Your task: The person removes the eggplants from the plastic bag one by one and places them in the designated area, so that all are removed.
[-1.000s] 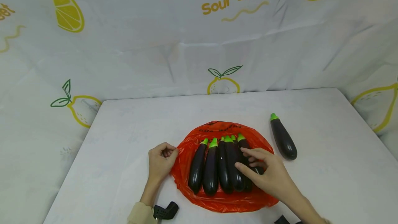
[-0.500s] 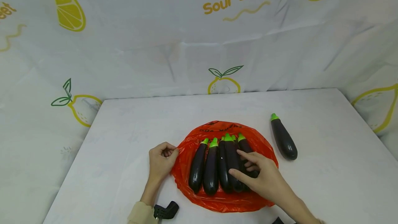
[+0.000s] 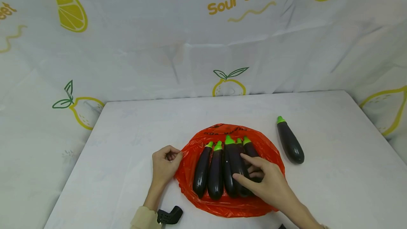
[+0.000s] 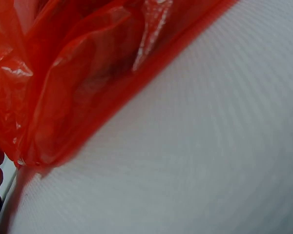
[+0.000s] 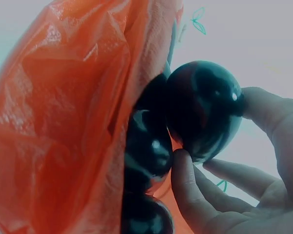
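Behind the white table [image 3: 133, 126] hung a creased, pale sheet [image 3: 133, 59] printed with lemons [image 3: 229, 88], lemon slices [image 3: 72, 11] and orange "Sour sweet" lettering [image 3: 232, 1]; it also showed beyond both table sides.

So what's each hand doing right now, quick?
Left hand: closed, pinching the red bag's edge.
Right hand: holding one eggplant between thumb and fingers.

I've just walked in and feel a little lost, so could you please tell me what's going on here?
A person's left hand pinches the edge of a red bag, while the right hand grips one eggplant. More eggplants lie side by side in the open bag, and a separate one lies to its right on the white table.
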`<action>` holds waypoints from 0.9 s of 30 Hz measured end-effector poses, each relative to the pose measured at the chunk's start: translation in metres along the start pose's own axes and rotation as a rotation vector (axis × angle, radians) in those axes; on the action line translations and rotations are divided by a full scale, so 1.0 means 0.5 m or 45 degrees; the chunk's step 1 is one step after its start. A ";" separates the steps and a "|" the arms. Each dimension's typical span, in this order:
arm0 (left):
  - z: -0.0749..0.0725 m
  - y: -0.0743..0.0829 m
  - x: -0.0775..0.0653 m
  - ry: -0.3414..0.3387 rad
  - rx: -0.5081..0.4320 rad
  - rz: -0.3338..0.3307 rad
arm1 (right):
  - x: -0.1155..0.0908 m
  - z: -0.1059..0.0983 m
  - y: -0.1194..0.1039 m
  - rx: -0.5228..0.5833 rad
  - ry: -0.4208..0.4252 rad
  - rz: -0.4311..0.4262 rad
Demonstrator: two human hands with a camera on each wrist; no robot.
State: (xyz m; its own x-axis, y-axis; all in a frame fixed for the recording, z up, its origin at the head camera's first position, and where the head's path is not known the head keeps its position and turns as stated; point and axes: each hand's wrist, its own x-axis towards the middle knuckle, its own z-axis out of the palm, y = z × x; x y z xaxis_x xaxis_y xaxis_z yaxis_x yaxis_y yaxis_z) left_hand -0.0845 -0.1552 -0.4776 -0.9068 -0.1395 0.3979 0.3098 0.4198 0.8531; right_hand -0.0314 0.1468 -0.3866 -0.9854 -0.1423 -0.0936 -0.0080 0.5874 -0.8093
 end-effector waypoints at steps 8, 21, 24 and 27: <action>0.000 0.000 0.000 -0.004 0.001 -0.016 | 0.000 0.006 0.000 0.018 0.031 -0.009; -0.001 -0.001 0.002 0.002 0.010 0.020 | -0.003 -0.008 0.002 0.032 0.125 -0.174; 0.000 -0.001 0.002 0.004 0.008 0.021 | -0.002 -0.016 0.006 0.013 0.173 -0.212; 0.000 -0.001 0.001 0.001 0.012 0.007 | 0.000 -0.024 0.011 -0.030 0.235 -0.260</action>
State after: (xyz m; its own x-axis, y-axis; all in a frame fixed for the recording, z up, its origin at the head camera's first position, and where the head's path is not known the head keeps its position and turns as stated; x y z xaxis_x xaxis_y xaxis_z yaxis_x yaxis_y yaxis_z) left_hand -0.0850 -0.1558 -0.4780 -0.9048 -0.1380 0.4028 0.3120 0.4290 0.8477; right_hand -0.0337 0.1596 -0.3843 -0.9773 -0.1136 0.1790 -0.2115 0.5802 -0.7865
